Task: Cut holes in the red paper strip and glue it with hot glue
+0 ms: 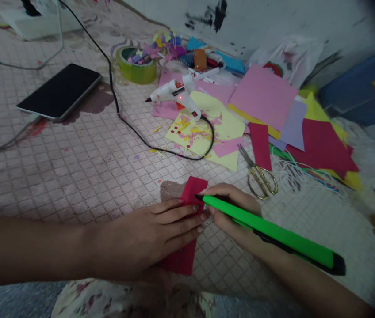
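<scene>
A red strip [187, 254] lies on the patterned cloth near the front edge. My left hand [154, 234] rests flat across its middle, fingers extended and pointing right. In my right hand [234, 212] is a long green tool with black ends [273, 225], gripped near its dark tip. That tip meets the upper right part of the strip, just above my left fingertips. Part of the strip is hidden under my left hand.
Gold-handled scissors [260, 179] lie right of centre beside white string [295, 174]. Beyond are a glue gun [177, 95] with a black cable, coloured sheets [263, 90] and a tape roll [137, 70]. A tablet-like device [59, 90] is at left.
</scene>
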`<state>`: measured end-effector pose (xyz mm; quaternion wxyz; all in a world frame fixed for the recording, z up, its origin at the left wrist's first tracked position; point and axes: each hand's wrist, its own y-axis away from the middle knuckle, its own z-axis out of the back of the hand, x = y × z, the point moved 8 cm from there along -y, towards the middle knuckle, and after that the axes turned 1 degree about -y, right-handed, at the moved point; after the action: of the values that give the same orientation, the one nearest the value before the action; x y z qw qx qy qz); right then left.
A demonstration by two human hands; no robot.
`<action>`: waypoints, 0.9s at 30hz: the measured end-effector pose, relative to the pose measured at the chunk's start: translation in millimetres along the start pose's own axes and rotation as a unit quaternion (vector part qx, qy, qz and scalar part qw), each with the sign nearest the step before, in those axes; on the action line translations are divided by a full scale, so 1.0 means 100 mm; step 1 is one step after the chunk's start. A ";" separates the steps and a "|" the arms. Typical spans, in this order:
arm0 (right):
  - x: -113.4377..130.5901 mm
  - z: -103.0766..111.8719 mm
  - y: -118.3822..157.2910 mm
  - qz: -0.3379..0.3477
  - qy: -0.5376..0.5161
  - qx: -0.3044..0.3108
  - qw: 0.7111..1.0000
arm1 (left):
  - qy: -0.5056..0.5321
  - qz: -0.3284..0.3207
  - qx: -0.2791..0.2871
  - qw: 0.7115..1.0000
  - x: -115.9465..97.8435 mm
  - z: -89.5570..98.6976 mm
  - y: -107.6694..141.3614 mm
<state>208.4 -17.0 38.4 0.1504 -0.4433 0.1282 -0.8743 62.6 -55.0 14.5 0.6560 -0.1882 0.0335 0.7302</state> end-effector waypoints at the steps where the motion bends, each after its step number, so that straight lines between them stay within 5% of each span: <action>1: 0.00 0.00 0.00 0.000 -0.002 -0.003 1.000 | -0.006 0.000 0.005 1.000 0.00 -0.01 0.00; 13: -0.10 -0.06 0.05 -0.003 -0.023 0.045 0.999 | -0.017 -0.004 0.008 1.000 -0.01 -0.04 0.01; 27: 0.03 0.01 0.01 0.009 -0.005 -0.009 1.000 | -0.021 0.002 0.024 0.999 -0.01 -0.05 0.02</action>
<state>207.9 -19.1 40.6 0.1551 -0.4479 0.1399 -0.8694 62.0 -58.0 9.5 0.6592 -0.1571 0.0381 0.7343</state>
